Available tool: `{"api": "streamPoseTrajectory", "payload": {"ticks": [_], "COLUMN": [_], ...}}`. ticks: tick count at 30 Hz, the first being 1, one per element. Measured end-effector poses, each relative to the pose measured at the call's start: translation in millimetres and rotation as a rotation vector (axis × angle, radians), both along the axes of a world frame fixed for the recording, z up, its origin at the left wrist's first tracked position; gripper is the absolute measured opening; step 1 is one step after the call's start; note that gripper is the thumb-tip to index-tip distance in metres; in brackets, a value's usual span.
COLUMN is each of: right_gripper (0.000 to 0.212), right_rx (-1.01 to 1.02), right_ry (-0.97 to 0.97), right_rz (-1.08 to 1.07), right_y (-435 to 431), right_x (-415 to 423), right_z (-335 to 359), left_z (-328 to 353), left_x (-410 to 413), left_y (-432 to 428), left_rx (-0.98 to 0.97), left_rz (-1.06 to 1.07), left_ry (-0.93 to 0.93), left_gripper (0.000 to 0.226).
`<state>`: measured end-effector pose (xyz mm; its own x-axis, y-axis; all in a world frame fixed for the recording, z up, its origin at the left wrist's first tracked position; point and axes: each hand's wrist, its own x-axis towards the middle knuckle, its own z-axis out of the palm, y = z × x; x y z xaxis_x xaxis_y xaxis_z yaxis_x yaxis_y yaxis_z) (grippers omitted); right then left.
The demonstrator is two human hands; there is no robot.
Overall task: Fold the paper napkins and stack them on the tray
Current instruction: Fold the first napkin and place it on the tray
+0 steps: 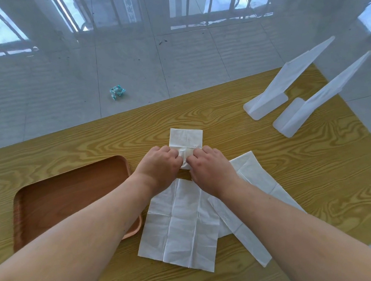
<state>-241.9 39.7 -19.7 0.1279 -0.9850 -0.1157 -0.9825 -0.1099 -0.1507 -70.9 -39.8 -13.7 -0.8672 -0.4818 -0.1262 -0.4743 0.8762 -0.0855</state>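
Note:
A partly folded white napkin point(185, 138) lies on the wooden table point(311, 176) just beyond my hands. My left hand point(160, 165) and my right hand point(209, 167) sit side by side on its near half, fingers curled, pinching the paper between them. Closer to me lie two unfolded white napkins: one point(180, 226) spread flat with creases, the other point(253, 175) angled to its right and partly beneath my right forearm. A brown tray point(54, 201) with nothing visible in it sits at the left, its near part hidden by my left forearm.
Two white plastic stands point(285, 88) rise from the table's far right corner. Beyond the far table edge is a tiled floor with a crumpled teal wrapper point(117, 91) on it. Bare wood shows to the right of the napkins.

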Motion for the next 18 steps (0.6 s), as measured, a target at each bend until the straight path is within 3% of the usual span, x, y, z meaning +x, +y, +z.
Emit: {"api": "streamPoseTrajectory", "payload": {"ticks": [4,10,15,18], "right_gripper": [0.004,0.015,0.033,0.018], "right_rx": [-0.036,0.028,0.161,0.231], "right_ry": [0.021,-0.191,-0.348,-0.455], "right_rz": [0.008,-0.019,-0.091,-0.249], "right_y": [-4.1,-8.7,-10.9,-18.5], "right_x": [0.7,-3.9,-12.3,-16.3], "right_z": [0.0,13.8,22.9,23.9], "left_z": [-0.9,6.7,11.9,10.9], "left_x": [-0.5,15.0,18.3,18.3], "left_y": [1.0,-0.6,-5.4,-9.5], "left_rx": [0.086,0.277,0.449,0.61], "left_rz": [0.129,0.209,0.46,0.643], "left_ry": [0.059,0.096,0.261,0.353], "left_gripper": [0.015,0.043,0.016,0.013]}}
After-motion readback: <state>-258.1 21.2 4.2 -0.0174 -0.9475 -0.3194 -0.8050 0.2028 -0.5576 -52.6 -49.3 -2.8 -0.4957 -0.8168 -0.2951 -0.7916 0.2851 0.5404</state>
